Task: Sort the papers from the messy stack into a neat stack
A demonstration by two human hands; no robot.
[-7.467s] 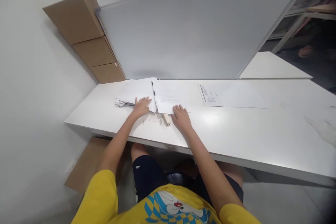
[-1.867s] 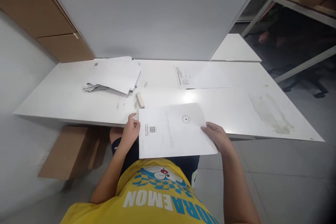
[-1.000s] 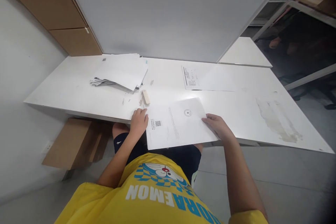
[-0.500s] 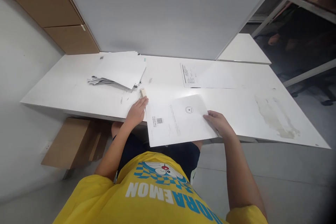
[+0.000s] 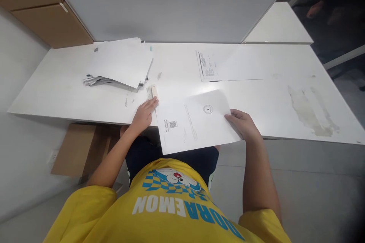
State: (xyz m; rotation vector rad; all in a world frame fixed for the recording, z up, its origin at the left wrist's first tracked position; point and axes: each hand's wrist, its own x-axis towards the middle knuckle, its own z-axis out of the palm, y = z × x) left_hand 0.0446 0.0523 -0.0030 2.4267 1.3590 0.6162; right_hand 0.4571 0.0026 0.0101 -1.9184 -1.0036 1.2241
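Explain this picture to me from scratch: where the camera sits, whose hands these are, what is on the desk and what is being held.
The camera sits on a person's head and looks down, so you see their own arms and yellow shirt. The right hand grips a printed sheet by its right edge; the sheet overhangs the near edge of the white desk. The left hand lies on the desk at the sheet's left edge, fingertips by a small cream stapler. Farther back lie a messy paper stack and a single printed page.

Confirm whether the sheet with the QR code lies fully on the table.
No: the sheet, held by the right hand, hangs over the table's near edge.
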